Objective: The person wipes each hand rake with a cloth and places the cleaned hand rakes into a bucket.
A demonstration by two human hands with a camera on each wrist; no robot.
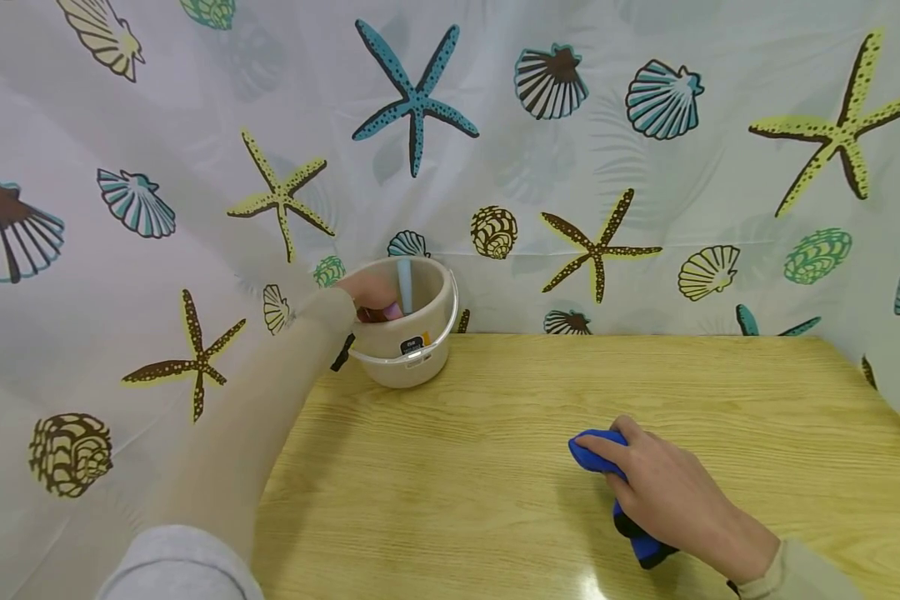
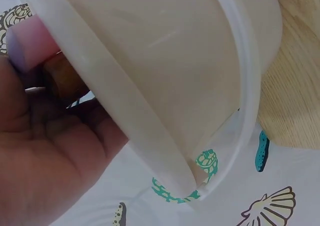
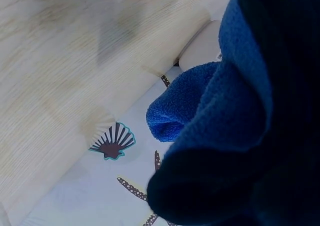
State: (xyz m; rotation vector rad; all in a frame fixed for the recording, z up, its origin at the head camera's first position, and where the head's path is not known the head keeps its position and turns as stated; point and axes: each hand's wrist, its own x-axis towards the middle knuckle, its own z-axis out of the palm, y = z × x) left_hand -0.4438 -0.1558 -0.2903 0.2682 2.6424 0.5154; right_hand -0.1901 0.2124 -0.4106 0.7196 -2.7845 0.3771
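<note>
At the back left of the table, a cream bucket [image 1: 401, 367] stands upright with its pale bail handle [image 1: 450, 312] hanging at the front. My left hand [image 1: 371, 289] reaches over its rim. In the left wrist view its fingers curl round a brown wooden handle [image 2: 65, 78], and a pink and lavender piece [image 2: 35, 43] lies against it; whether the two are joined is hidden. A light-blue stick [image 1: 404, 285] leans inside the bucket. At the right, my right hand [image 1: 671, 492] grips a bunched blue cloth [image 1: 598, 450] with black parts, just above the table.
The wood-grain table [image 1: 495, 417] spans the front, with its back edge against a white curtain [image 1: 480, 175] printed with shells and starfish. The curtain also runs along the left and right sides. A small black object [image 1: 342, 353] shows by my left wrist.
</note>
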